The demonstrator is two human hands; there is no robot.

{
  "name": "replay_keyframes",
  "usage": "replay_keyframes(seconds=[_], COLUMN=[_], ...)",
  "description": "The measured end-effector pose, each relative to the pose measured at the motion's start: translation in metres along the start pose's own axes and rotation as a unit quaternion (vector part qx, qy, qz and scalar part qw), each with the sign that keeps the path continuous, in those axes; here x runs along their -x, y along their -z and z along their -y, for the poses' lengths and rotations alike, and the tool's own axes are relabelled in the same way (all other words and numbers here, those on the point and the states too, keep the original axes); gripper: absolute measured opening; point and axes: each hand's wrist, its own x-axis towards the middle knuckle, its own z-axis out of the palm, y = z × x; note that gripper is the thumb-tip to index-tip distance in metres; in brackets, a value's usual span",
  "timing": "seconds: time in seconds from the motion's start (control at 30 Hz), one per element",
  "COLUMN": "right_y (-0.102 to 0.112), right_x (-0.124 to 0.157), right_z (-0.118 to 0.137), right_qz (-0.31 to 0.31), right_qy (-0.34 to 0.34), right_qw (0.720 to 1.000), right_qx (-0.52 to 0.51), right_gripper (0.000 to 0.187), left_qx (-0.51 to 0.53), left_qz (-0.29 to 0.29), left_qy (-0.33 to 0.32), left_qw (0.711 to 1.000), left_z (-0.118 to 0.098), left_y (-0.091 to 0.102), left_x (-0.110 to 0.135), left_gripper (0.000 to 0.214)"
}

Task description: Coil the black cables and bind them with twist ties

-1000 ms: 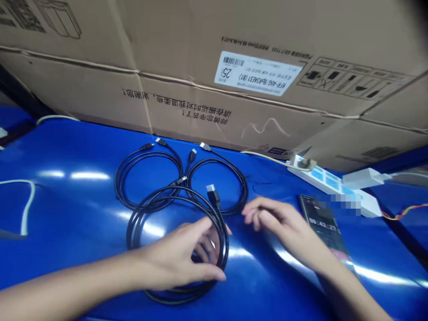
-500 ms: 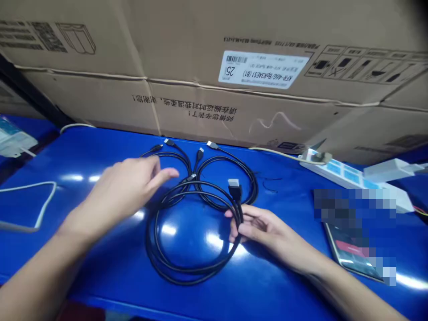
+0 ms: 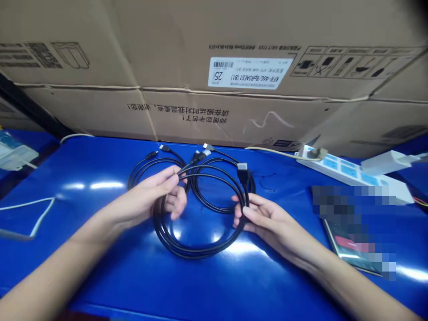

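A black HDMI cable (image 3: 197, 255), wound in several loose loops, is raised in front of me between both hands. My left hand (image 3: 162, 194) grips the loops at their upper left, thumb on top, with one black plug (image 3: 199, 157) pointing up and right beyond the fingers. My right hand (image 3: 262, 216) pinches the right side of the loops, where the other plug (image 3: 242, 173), pale at its tip, stands upright above the thumb. Behind lie two more coiled black cables, a left coil (image 3: 131, 174) partly hidden by my left hand and a right coil (image 3: 214, 208).
A large cardboard box (image 3: 187, 53) stands along the back of the blue table (image 3: 110, 276). On the right are a white power strip (image 3: 347, 169) with a plugged-in adapter (image 3: 384, 162) and a partly blurred-out phone-like device (image 3: 354, 249). A white cord (image 3: 42, 218) lies left.
My left hand has come down and right, from hovering with thumb out to gripping the cable's upper left. The right hand keeps its grip, and the coil has risen slightly.
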Motion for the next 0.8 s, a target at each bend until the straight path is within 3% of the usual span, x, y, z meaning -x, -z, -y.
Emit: replay_keyframes(seconds=[0.07,0.2,0.27,0.37,0.43,0.5,0.63,0.8], right_y=[-0.001,-0.006,-0.006,-0.003,0.000,0.003,0.007,0.010], right_x=[0.001,0.003,0.005,0.007,0.008,0.009,0.008,0.004], right_z=[0.000,0.001,0.002,0.004,0.004,0.004,0.003,0.002], right_qz=[-0.006,0.021,0.047,0.076,0.082,0.085,0.112,0.092], right_qy=[0.006,-0.004,-0.019,-0.034,-0.020,0.005,0.032,0.034], right_qw=[0.998,0.991,0.988,0.985,0.983,0.981,0.978,0.985], right_qx=[-0.061,-0.134,-0.145,-0.152,-0.161,-0.172,-0.171,-0.142], right_gripper=[0.034,0.037,0.044,0.073,0.082,0.072,0.029,0.028], left_qx=[0.084,0.192,0.227,0.288,0.315,0.316,0.273,0.323], left_qz=[-0.052,-0.123,-0.130,-0.130,-0.133,-0.136,-0.127,-0.094], left_qy=[-0.031,-0.037,-0.026,-0.023,-0.035,-0.039,-0.016,0.004], left_qw=[0.995,0.973,0.965,0.948,0.939,0.938,0.953,0.942], left_z=[0.008,0.019,0.019,0.016,0.014,0.014,0.018,0.016], left_y=[-0.011,-0.019,-0.016,-0.012,-0.012,-0.013,-0.013,-0.009], left_x=[-0.003,-0.011,-0.013,-0.014,-0.012,-0.010,-0.009,-0.009], left_gripper=[0.022,0.022,0.028,0.031,0.031,0.030,0.027,0.042])
